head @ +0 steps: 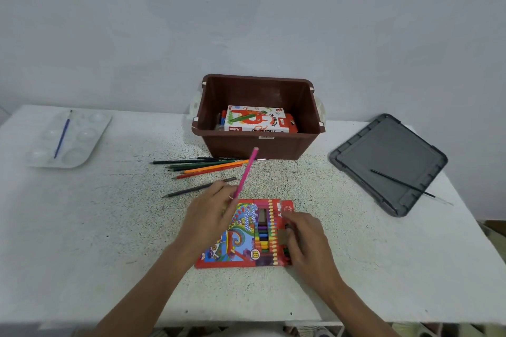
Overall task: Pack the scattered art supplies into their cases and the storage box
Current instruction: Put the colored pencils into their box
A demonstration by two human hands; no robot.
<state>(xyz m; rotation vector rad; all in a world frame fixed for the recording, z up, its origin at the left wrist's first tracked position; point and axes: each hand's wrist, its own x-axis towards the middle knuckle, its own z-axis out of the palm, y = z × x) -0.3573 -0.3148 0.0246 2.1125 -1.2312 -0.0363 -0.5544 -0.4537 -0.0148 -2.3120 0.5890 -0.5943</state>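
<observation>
The left hand pinches a pink pencil near its lower end, with the shaft slanting up and away over the surface toward the box. The right hand curls its fingers round the right, open end of the case, which lies flat just in front of the person with coloured pencils showing in its window. The pencil seems meant for that opening, and this is where the move could fail. The tip points away from the opening, so the pencil must be swung round first. If it goes in at an angle it could jam against the pencils already inside, or crumple the flap under the right fingers. If the right hand loosens, the light case may slide on the surface and the pencils inside could spill out of the open end. The left forearm passes close to the dark pencil and the loose pencils lying against the box, and a careless sweep could roll them. In the box lies a pastels pack. The lid, with a brush on it, and the palette, with a blue brush on it, are not yet packed.
</observation>
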